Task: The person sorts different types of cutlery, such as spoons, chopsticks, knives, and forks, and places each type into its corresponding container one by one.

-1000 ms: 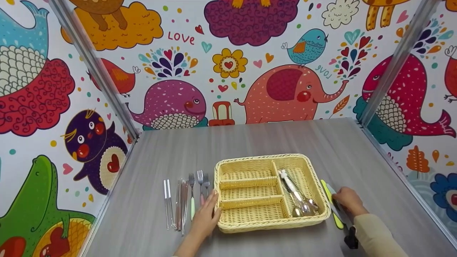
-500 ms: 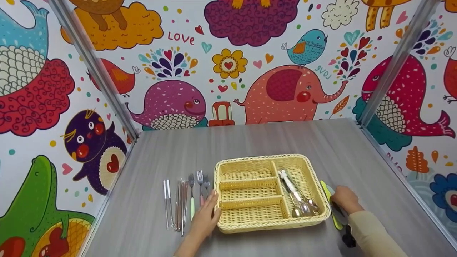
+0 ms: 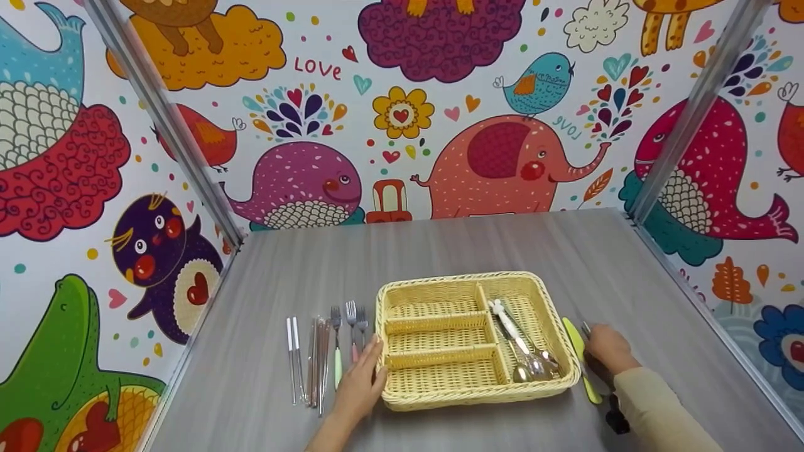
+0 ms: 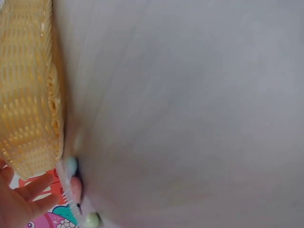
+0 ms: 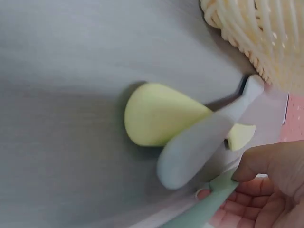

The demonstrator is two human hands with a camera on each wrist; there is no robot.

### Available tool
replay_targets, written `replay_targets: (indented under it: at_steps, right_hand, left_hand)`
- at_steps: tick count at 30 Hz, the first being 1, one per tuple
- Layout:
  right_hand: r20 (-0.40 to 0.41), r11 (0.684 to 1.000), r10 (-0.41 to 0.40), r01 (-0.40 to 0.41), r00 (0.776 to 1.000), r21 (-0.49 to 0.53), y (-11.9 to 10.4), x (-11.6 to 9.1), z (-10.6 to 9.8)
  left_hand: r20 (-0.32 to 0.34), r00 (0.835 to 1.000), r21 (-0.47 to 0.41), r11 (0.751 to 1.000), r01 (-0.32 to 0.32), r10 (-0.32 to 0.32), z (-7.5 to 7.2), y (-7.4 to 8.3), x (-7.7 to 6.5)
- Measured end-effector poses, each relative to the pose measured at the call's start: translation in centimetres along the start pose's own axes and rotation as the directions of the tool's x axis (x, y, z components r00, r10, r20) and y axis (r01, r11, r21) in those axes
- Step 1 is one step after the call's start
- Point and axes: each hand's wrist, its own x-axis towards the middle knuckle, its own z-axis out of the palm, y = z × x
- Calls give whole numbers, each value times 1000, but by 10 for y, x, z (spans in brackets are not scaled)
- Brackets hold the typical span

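On the counter, a basket is cradling spoons; left hand is touching it, straight-fingered, right hand pinching a green utensil.

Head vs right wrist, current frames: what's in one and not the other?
Head only: the left hand at the basket's side, chopsticks and forks beside it, spoons inside.

Right wrist only: the right hand pinching a green utensil; a gray utensil crossing over the yellow one.

Both: right hand, yellow utensil, basket (just partly in the wrist view), tabletop.
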Motion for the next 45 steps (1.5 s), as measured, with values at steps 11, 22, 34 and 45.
replay_targets:
  at_steps: [11,22,34,45]
  right_hand:
    - [-108,999,-39,39,993,-1,-8,1,-36]
    - [-412,830,-296,445,862,335,-126,-4,-68]
    - [-91,382,-923,872,373,-307,-228,-60,0]
    - [158,250,-918,838,365,-484,-238,-65,50]
  left_hand:
    - [23,1000,-18,1000,19,-19,0,0,0]
    - [11,1000,-22,1000,10,-10,0,-3,-2]
    - [47,998,-35,998,53,-51,0,2,2]
    - [30,999,-21,1000,19,-18,1,2,2]
